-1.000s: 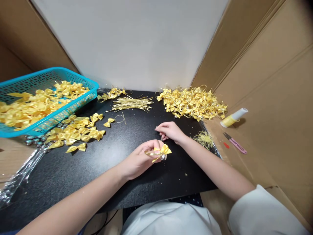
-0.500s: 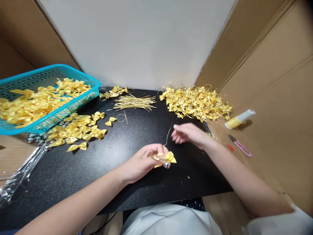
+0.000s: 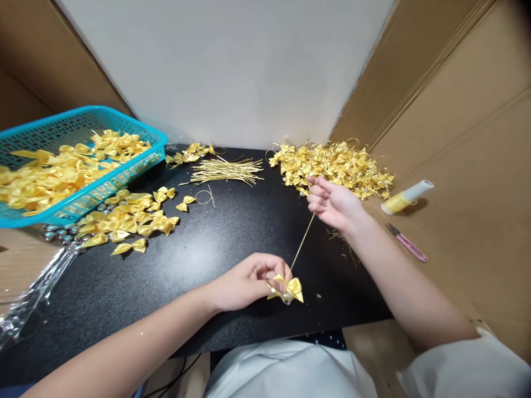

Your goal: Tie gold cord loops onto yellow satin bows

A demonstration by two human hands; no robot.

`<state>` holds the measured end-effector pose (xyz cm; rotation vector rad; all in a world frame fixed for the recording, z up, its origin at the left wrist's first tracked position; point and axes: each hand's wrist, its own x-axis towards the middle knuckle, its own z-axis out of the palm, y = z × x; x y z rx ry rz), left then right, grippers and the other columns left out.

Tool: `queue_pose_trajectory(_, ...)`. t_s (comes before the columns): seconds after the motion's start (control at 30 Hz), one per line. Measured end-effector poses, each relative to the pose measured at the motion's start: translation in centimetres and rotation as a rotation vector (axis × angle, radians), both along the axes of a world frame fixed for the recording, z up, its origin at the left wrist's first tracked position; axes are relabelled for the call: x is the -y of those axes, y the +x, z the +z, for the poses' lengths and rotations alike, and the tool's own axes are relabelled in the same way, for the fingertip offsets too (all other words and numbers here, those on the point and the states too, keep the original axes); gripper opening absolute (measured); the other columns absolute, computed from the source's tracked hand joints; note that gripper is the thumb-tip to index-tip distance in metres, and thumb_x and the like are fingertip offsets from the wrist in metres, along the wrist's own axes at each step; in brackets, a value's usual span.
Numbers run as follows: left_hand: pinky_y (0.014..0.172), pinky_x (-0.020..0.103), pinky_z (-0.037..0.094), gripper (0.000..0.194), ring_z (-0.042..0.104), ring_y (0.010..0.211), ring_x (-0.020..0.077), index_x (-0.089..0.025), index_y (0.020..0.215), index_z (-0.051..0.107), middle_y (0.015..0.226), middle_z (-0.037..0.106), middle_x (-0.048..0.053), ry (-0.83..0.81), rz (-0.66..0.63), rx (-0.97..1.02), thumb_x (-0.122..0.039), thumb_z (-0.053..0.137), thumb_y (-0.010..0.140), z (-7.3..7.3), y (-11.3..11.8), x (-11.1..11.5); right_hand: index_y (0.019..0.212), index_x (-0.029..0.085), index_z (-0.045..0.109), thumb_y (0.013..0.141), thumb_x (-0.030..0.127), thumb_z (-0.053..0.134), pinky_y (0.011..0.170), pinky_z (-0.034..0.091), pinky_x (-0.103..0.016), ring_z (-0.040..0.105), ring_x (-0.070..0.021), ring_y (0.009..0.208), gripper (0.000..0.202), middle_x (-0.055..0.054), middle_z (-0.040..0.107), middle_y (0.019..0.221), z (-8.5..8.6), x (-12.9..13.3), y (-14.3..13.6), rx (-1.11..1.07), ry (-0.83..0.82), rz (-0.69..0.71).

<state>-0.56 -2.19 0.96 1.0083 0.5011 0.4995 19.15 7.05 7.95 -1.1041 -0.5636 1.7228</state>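
Observation:
Near the front of the black table, my left hand [image 3: 257,282] pinches a yellow ribbon bow [image 3: 295,288]. A small silvery bell-like ball [image 3: 286,298] shows just beneath the bow, partly hidden by my fingers. From the bow a thin gold cord [image 3: 303,242] runs up and to the right, straight and taut. Its upper end is gripped in the curled fingers of my right hand [image 3: 329,203], raised in front of the large heap of finished-looking bows [image 3: 332,163]. A curved gold loop also shows by my left fingertips.
A turquoise basket [image 3: 155,146] of yellow bows stands at left. Loose bows [image 3: 133,218] and silvery bells [image 3: 62,235] lie before it. Cut gold cords [image 3: 226,170] lie at the back. Pink-handled snips [image 3: 409,243] and a white tube wound with yellow [image 3: 404,199] are on the right.
My right hand has taken hold of the cord's free end and pulled it up and to the right, so the cord is now taut. My left hand has shifted slightly nearer me.

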Motion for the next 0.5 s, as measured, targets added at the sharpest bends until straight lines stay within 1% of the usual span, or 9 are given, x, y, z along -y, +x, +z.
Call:
queue_pose_trajectory(0.07,0.059,0.021,0.034,0.032,0.050,0.064,0.0086,-0.014,0.063,0.050,0.073,0.058,0.000,0.017,0.071,-0.010,-0.030,0.073,0.077,0.0,-0.1,-0.3,0.071,0.018,0.049,0.101,0.023,0.031,0.035,0.015,-0.014,0.010,-0.0068,0.039,0.036,0.010,0.020,0.047,-0.2,-0.5,0.8,0.103,0.113,-0.051)
queue_pose_trajectory(0.13,0.056,0.021,0.030,0.031,0.049,0.062,0.0078,-0.014,0.062,0.049,0.072,0.058,0.000,0.030,0.134,-0.025,-0.027,0.071,0.078,-0.2,-0.1,-0.5,0.064,0.019,0.042,0.097,0.024,0.038,0.036,0.013,-0.015,0.009,-0.0068,0.041,0.034,0.010,0.020,0.048,-1.1,-0.5,1.0,0.198,0.240,-0.046)
queue_pose_trajectory(0.2,0.055,0.021,0.029,0.030,0.047,0.061,0.0076,-0.014,0.062,0.048,0.072,0.059,0.000,0.020,0.190,-0.031,-0.026,0.070,0.079,-0.4,0.0,-0.5,0.058,0.020,0.032,0.095,0.027,0.037,0.038,0.011,-0.017,0.008,-0.0073,0.043,0.037,0.009,0.019,0.049,-2.5,0.3,0.9,0.273,0.299,0.044)
queue_pose_trajectory(0.27,0.054,0.021,0.028,0.029,0.047,0.061,0.0079,-0.015,0.062,0.048,0.072,0.059,0.000,-0.003,0.248,-0.042,-0.025,0.070,0.077,-0.7,0.1,-0.5,0.057,0.021,0.028,0.093,0.027,0.031,0.040,0.010,-0.019,0.009,-0.0080,0.045,0.036,0.008,0.019,0.050,-3.9,1.7,0.6,0.355,0.324,0.172)
queue_pose_trajectory(0.33,0.054,0.021,0.028,0.028,0.047,0.061,0.0081,-0.015,0.063,0.048,0.072,0.060,-0.001,-0.029,0.328,-0.056,-0.024,0.072,0.076,-1.0,0.3,-0.5,0.058,0.021,0.030,0.090,0.023,0.034,0.043,0.014,-0.021,0.016,-0.0082,0.046,0.033,0.007,0.023,0.052,-5.1,3.3,0.4,0.515,0.439,0.226)
queue_pose_trajectory(0.4,0.055,0.021,0.030,0.030,0.048,0.061,0.0080,-0.016,0.065,0.047,0.070,0.060,-0.002,-0.050,0.409,-0.060,-0.025,0.073,0.074,-1.2,0.4,-0.5,0.059,0.020,0.036,0.092,0.024,0.038,0.048,0.023,-0.022,0.028,-0.0087,0.052,0.033,0.004,0.033,0.057,-5.9,4.9,0.3,0.696,0.605,0.230)
queue_pose_trajectory(0.47,0.057,0.020,0.032,0.031,0.049,0.062,0.0077,-0.016,0.065,0.046,0.069,0.061,-0.002,-0.056,0.469,-0.055,-0.026,0.075,0.074,-1.2,0.4,-0.7,0.066,0.019,0.046,0.096,0.029,0.037,0.054,0.030,-0.024,0.037,-0.0098,0.057,0.033,0.003,0.040,0.062,-6.4,6.0,0.4,0.801,0.716,0.264)
queue_pose_trajectory(0.5,0.059,0.020,0.033,0.031,0.049,0.062,0.0075,-0.016,0.066,0.047,0.069,0.060,-0.003,-0.054,0.490,-0.056,-0.026,0.075,0.074,-1.1,0.4,-0.8,0.074,0.019,0.052,0.098,0.031,0.036,0.055,0.032,-0.025,0.040,-0.0103,0.058,0.032,0.003,0.042,0.063,-6.5,6.5,0.4,0.816,0.746,0.286)
